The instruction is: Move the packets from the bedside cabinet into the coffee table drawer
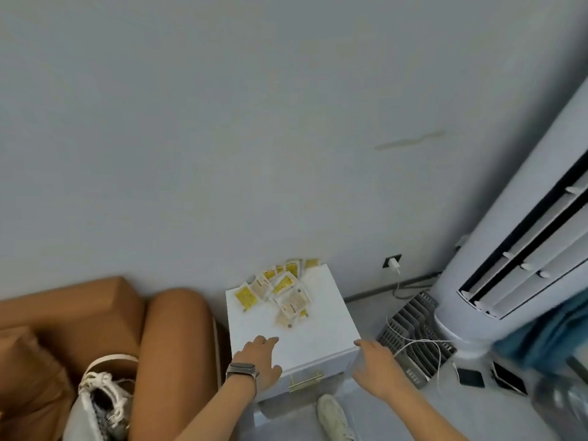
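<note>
Yellow and cream packets (277, 289) lie heaped at the back of the white bedside cabinet (313, 332), lower centre. The left hand (259, 361) rests over its front edge, fingers relaxed, holding nothing; the right hand (375, 367), blurred, seems likewise empty. A brown sofa (95, 316) flanks the left; a grey rack (416, 338) with white cables and a tower air conditioner (515, 249) stand right.

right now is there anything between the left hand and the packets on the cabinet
Nothing visible: only bare white cabinet top lies between the left hand and the packets, which are piled at the back edge by the wall.
</note>
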`<state>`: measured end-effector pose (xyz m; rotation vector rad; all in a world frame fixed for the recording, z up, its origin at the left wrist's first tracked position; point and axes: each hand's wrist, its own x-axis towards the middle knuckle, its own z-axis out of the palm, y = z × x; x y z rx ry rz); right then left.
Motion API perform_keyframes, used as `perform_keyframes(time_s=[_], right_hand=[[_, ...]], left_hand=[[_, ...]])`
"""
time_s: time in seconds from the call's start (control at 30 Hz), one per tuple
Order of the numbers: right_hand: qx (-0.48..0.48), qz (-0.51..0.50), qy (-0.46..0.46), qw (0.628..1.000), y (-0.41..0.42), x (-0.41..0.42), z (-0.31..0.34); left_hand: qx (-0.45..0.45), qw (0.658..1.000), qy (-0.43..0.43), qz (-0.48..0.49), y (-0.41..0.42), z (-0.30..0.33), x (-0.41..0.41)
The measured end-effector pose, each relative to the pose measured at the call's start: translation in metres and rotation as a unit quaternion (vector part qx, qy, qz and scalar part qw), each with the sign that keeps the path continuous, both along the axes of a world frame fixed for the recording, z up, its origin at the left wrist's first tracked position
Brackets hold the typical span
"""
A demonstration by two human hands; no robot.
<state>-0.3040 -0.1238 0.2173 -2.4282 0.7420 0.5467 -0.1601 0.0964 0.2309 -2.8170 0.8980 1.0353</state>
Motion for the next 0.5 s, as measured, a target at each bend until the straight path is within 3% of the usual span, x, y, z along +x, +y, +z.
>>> perform_keyframes(time_s=[0.23, 0.5], right_hand=[[0.011, 0.076, 0.040, 0.996, -0.075, 0.112, -0.044], [-0.015, 0.180, 0.113, 0.977, -0.086, 0.205, -0.141]], left_hand=[[-0.018, 0.992, 0.053, 0.115, -0.062, -0.040, 0.079], [-0.043, 0.962, 0.140, 0.231, -0.072, -0.135, 0.126]])
